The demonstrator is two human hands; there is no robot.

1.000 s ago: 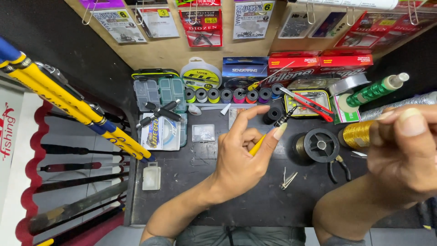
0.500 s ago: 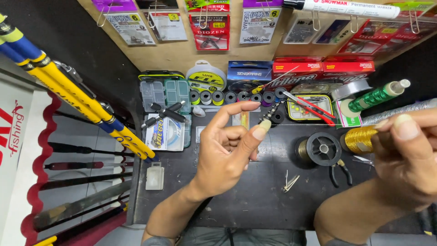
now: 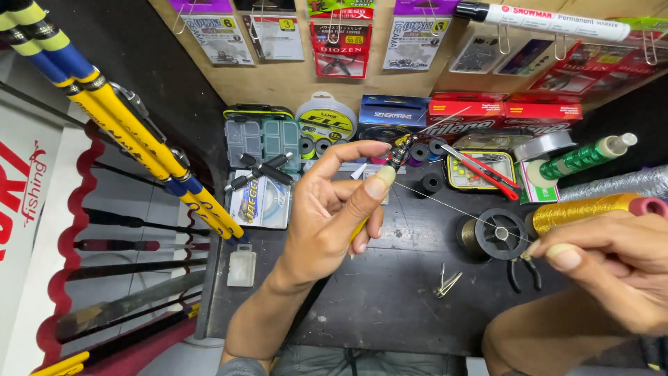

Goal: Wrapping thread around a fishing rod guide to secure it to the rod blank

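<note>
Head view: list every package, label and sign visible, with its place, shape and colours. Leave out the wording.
Hanging hook packets: top wall, clipped in a row, white, red and purple cards.
Red boxes: back of bench, long and flat.
Blue box: left of the red boxes, rectangular.
Line spool label: back centre, round, yellow and white.
Flat line packet: bench left, square, blue-white.
White sign: far left, red scalloped edge.

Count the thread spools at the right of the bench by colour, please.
Gold thread spool, held by the right hand: 1
Green thread spool: 1
Silver thread spool: 1
Total: 3
</note>
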